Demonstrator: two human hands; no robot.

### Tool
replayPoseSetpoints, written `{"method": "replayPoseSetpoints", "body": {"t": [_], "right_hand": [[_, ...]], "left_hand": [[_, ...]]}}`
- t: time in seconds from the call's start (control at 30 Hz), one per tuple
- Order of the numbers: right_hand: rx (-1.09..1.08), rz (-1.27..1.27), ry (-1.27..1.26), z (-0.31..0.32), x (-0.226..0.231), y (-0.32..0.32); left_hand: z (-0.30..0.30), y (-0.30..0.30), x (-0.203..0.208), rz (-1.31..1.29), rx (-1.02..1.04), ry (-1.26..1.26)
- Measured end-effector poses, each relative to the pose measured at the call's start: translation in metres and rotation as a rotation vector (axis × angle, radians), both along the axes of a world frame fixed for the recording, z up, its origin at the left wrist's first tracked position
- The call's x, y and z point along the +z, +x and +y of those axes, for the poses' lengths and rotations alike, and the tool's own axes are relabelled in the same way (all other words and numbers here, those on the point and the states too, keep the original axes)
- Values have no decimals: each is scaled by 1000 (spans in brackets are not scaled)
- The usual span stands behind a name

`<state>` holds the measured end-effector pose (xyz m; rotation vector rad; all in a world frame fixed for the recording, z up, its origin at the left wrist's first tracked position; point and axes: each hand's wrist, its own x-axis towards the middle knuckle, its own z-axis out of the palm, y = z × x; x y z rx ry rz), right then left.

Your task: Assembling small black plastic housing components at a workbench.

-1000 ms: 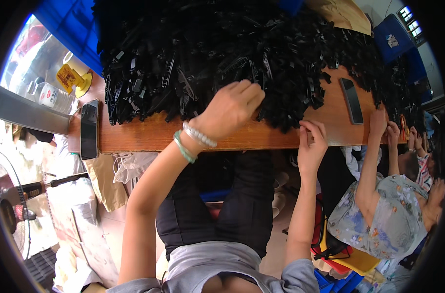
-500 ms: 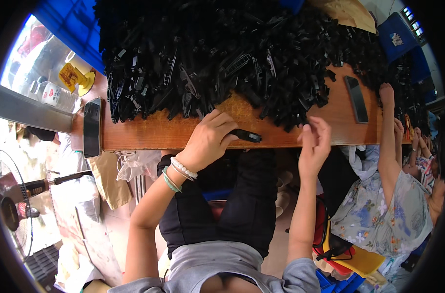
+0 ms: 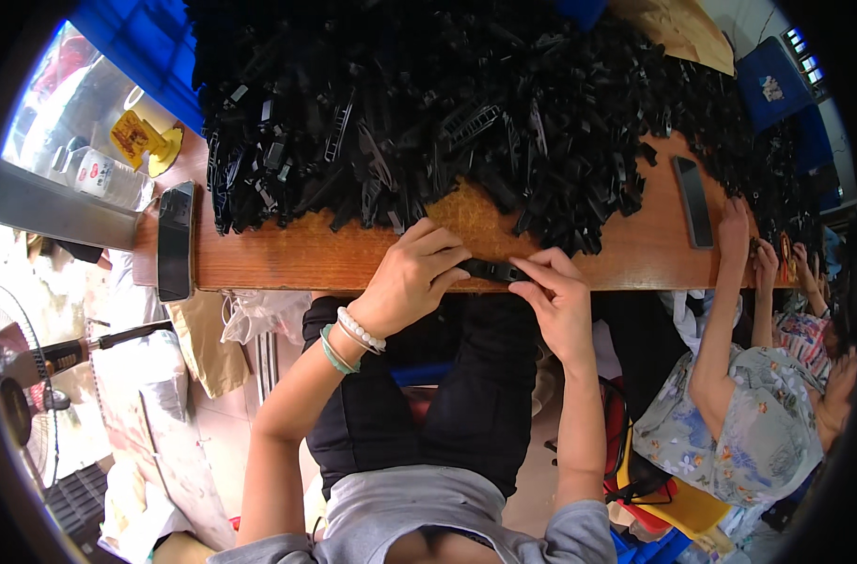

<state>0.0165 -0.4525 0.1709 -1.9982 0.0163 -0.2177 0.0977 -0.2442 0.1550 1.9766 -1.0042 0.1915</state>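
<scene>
A slim black plastic part [image 3: 490, 270] lies between my two hands, just above the front edge of the wooden table [image 3: 288, 258]. Its left end is pinched in the fingers of my left hand [image 3: 415, 270], which has bracelets at the wrist. At the other end, thumb and forefinger of my right hand [image 3: 557, 296] close on the part. Beyond both hands spreads a large heap of black plastic parts [image 3: 372, 122], dark and tangled, so single pieces are hard to tell apart.
One phone [image 3: 176, 242] lies at the table's left end, another phone [image 3: 693, 202] to the right. A yellow tape dispenser [image 3: 147, 141] and a clear plastic bottle [image 3: 109, 179] stand at far left. A co-worker's arms [image 3: 720, 310] reach over the table at right. A fan [image 3: 29, 395] is at left.
My right hand has moved left from the heap's edge and taken hold of the black part's free end. My left hand keeps its grip. The co-worker's arm has come lower.
</scene>
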Motion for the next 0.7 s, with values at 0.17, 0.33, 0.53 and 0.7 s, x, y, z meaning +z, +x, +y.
{"method": "replayPoseSetpoints", "body": {"t": [0.17,0.33,0.53,0.7], "right_hand": [[61,-90,-145,13,-1,6],[-22,-155,-195,28,2,-10],[-135,-256,-205,28,0,-24],[-490,-354,-388,-24,-11,-3]], "left_hand": [[-2,-1,-2,5,-61,-27],[0,5,7,93,-160,-38],[-36,34,17,-141,44,106],[-50,50,13,-354,37,359]]}}
